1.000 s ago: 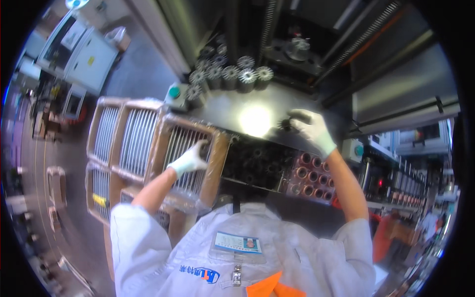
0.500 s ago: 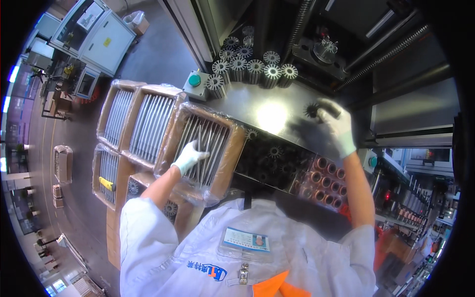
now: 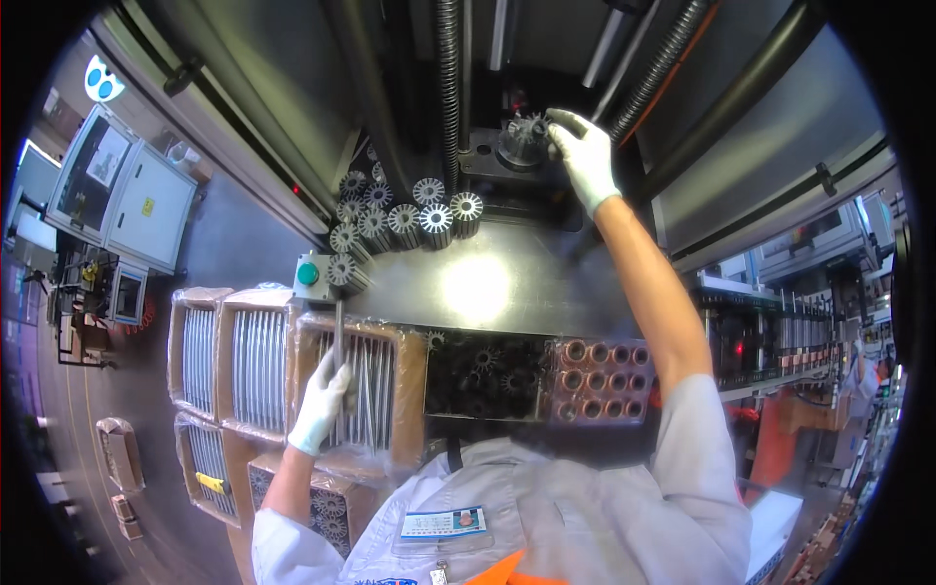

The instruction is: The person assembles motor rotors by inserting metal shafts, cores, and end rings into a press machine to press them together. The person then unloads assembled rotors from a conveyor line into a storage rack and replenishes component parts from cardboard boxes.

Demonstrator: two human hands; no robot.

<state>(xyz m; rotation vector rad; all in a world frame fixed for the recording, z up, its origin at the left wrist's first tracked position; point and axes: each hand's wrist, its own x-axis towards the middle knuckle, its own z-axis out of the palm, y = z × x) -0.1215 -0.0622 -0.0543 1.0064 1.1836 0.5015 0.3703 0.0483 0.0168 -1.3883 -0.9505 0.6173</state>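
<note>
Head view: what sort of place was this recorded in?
Most likely a factory workshop: metal rods lie packed in boxes, slotted metal cores stand grouped on a steel surface, and a white machine cabinet stands on the floor beyond.

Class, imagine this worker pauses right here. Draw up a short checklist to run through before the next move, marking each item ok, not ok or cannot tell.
1. Left hand has a grip on a metal rod: ok.
2. Rod's lower end free of the box of rods: cannot tell; the hand hides it.
3. Right hand clear of the machine's fixture: not ok; its fingers are right at the top.
4. Toothed piece by those fingers seated flat: cannot tell; too blurred.
5. Finned cylinders upright on the bench: ok for those in front.
6. Green button free of both hands: ok.
</note>
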